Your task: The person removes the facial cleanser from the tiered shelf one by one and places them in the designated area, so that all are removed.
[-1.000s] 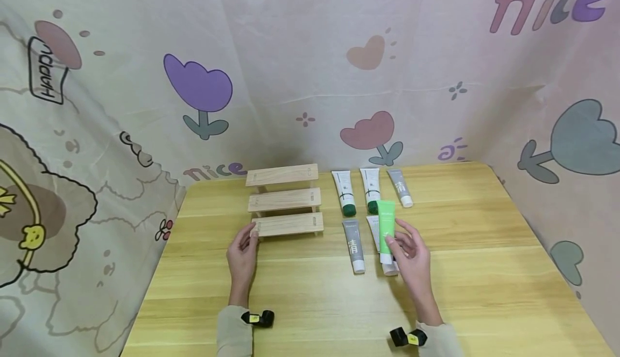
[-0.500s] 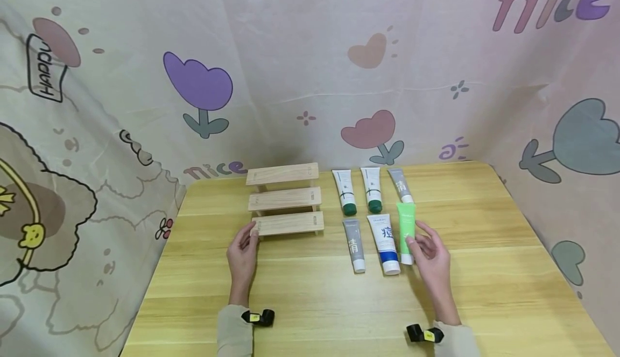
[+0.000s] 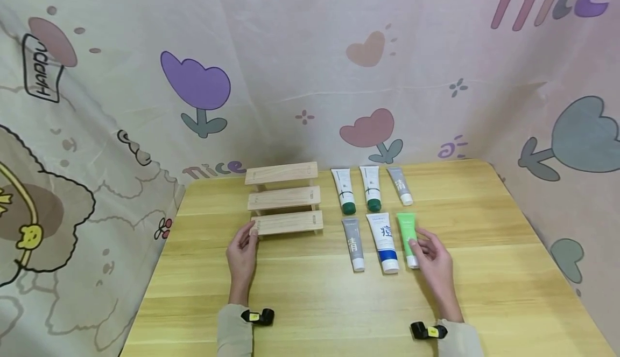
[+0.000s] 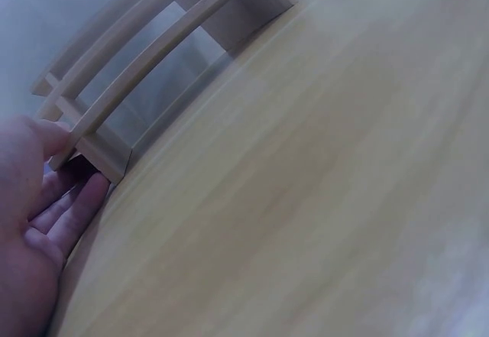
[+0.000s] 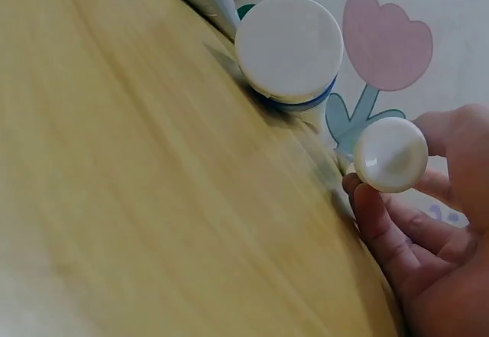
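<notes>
My right hand pinches a light green squeeze tube between thumb and fingers, low over the table. In the right wrist view its round white cap faces the camera, with my fingertips just under it. To its left lie a white tube with a blue band and a grey tube. My left hand holds the left end of the lowest step of a three-step wooden display rack. In the left wrist view the thumb rests on the board and the fingers curl below it.
Behind the front tubes lie two white tubes with green caps, one left and one right, and another grey tube. A printed cloth hangs along the back and sides of the wooden table.
My right hand has carried the green tube rightward off the blue-banded tube, then lowered it to that tube's right, toward the table. The left hand stays at the rack.
</notes>
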A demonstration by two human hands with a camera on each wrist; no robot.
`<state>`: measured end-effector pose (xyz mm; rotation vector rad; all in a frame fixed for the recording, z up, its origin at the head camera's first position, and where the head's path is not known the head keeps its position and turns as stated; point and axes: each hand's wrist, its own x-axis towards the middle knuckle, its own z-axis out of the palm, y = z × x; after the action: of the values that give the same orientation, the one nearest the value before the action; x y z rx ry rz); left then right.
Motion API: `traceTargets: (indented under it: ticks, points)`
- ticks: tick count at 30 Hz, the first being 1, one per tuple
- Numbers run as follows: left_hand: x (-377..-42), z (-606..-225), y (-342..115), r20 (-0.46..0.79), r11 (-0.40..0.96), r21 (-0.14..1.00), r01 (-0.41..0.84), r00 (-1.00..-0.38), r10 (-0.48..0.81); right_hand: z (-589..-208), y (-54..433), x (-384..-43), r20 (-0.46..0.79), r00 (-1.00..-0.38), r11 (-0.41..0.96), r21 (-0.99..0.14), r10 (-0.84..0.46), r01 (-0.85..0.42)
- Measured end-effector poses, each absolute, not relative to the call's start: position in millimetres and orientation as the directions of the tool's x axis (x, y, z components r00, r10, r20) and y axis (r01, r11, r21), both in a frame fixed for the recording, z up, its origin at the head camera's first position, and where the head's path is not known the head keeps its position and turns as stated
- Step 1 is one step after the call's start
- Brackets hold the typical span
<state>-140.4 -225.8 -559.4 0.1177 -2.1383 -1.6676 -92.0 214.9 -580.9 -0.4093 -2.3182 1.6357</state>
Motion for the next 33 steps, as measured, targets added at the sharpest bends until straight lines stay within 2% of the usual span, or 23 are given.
traceTargets:
  ticks: [10,17,24,33]
  points:
    - [-140,-560,-224,0.274,0.283,0.942,0.182,-0.904,-0.327,-585,225,-99,0.053,-0.935,0.387,-0.917,0.351,0.093]
    - [-141,-559,-221,0.268,0.268,0.946,0.185,-0.909,-0.320,-581,235,-106,0.110,-0.932,0.466,-0.882,0.345,0.068]
    - [-143,-559,-222,0.286,0.272,0.940,0.204,-0.907,-0.309,-578,240,-111,0.171,-0.942,0.601,-0.798,0.289,0.040]
    - [-141,-560,-226,0.291,0.283,0.937,0.203,-0.903,-0.315,-583,244,-114,0.117,-0.946,0.536,-0.842,0.304,0.068]
